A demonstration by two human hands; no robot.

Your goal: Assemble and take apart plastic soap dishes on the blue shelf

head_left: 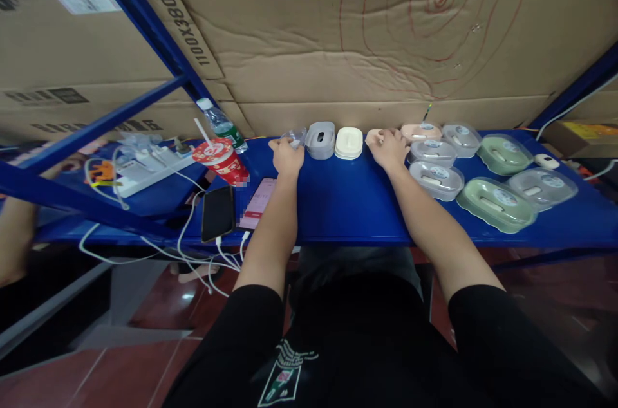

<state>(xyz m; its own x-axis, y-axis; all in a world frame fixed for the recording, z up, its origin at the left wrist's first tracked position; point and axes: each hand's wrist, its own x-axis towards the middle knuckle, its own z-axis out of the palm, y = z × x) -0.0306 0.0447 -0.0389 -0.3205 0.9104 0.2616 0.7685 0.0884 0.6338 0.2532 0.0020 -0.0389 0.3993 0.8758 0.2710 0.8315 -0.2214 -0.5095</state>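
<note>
At the back of the blue table, my left hand [288,156] has its fingers curled round a clear plastic lid [298,135]. Just right of it stands a grey plastic box [320,139] with a dark slot on top. Beside that is a cream-coloured piece [349,142], seemingly a stack of lids or trays. My right hand [390,150] grips a peach-coloured plastic piece [373,136] from above, its fingers hiding most of it. A peach box with a clear lid [421,132] is close to the right hand's far side.
Several lidded boxes, grey [436,179] and green [497,203], spread over the right side. To the left stand a red cup with a straw [222,162], a water bottle [226,128], two phones [218,213], cables and a power strip [145,173]. Cardboard [309,60] walls the back. Another person's arm [19,228] shows far left.
</note>
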